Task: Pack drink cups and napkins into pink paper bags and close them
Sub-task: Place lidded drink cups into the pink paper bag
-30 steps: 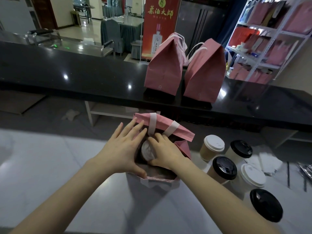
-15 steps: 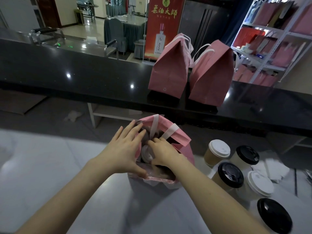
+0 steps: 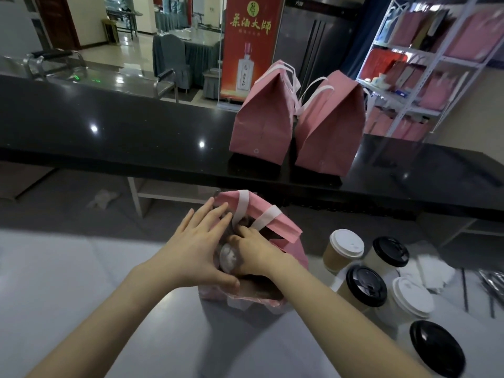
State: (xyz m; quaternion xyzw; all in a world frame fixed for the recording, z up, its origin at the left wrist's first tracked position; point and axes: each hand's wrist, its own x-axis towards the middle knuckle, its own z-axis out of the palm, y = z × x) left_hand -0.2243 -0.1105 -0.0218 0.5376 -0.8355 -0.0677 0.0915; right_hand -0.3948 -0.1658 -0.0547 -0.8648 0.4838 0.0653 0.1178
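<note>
Starting nearest, we see five lidded paper cups (image 3: 366, 286) at the pale counter's (image 3: 81, 268) right edge. Mid-counter, our left hand (image 3: 191, 252) presses flat on the open pink paper bag (image 3: 283, 227); our right hand (image 3: 259, 255) curls inside beside a white-lidded cup (image 3: 230, 258), grip unclear. Two closed pink bags (image 3: 261, 124) stand beyond.

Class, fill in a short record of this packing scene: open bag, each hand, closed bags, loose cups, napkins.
open bag: pink, on the pale table, mouth open, a lidded cup inside
left hand: fingers straight, against the bag's left rim
right hand: reaching into the bag's mouth beside the cup; grip unclear
closed bags: two, side by side on the black counter
loose cups: five, right of the open bag; three black lids, two white
napkins: white, right of the cups
</note>
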